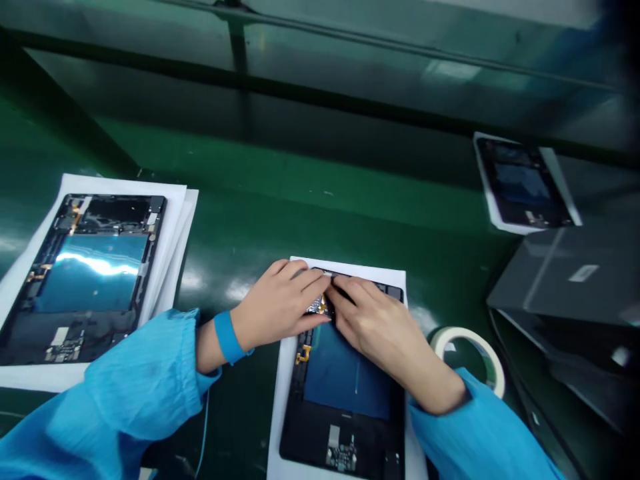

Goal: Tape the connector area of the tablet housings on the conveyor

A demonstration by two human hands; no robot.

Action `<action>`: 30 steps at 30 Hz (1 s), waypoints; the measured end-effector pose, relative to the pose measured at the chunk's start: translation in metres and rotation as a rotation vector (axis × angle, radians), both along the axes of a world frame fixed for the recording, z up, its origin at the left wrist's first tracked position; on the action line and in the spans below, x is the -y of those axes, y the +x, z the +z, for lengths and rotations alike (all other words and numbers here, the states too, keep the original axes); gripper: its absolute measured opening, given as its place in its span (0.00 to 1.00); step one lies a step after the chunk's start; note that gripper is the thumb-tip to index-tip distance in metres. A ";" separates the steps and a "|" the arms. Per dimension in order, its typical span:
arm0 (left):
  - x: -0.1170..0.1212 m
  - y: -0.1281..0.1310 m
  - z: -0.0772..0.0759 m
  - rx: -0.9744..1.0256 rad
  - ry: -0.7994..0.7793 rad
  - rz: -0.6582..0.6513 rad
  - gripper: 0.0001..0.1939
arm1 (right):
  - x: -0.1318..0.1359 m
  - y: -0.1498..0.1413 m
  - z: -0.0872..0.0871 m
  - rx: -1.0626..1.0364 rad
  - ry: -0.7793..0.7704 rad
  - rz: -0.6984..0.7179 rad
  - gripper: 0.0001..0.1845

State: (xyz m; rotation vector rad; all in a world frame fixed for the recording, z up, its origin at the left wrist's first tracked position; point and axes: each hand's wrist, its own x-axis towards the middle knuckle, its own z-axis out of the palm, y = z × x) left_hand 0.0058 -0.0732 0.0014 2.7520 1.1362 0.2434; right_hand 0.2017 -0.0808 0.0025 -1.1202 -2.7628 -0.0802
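An opened tablet (345,380) lies on white paper (285,393) in front of me, its dark inside and blue panel facing up. Over its upper part my left hand (280,300) has its fingers closed around a small circuit board (320,305) with gold and silver parts. My right hand (375,323) meets it from the other side, fingers bent and pressed together at the board's edge. What its fingertips hold is hidden. Blue sleeves cover both forearms, and a blue wrist band (231,338) circles my left wrist.
Another opened tablet (95,273) rests on paper sheets at the left, and a third tablet (523,181) sits at the far right. A roll of tape (493,357) lies by my right forearm, near a dark grey box-like object (560,273) and a black cable (517,373).
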 end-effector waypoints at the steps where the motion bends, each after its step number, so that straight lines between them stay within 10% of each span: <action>1: 0.000 0.001 0.001 -0.024 0.006 -0.003 0.25 | 0.006 0.002 0.003 -0.016 -0.010 0.009 0.17; 6: 0.000 0.004 0.004 -0.080 0.034 -0.030 0.23 | 0.062 0.040 0.022 -0.172 0.014 -0.071 0.15; 12: -0.012 0.001 0.000 -0.042 0.109 -0.082 0.19 | 0.124 0.169 0.011 -0.117 0.686 -0.792 0.23; 17: -0.017 0.000 0.001 -0.038 0.204 -0.125 0.19 | 0.143 0.255 -0.010 0.014 0.749 -1.014 0.21; 30: -0.012 0.004 0.008 -0.022 0.192 -0.059 0.18 | 0.075 0.212 0.011 0.134 0.705 -0.850 0.12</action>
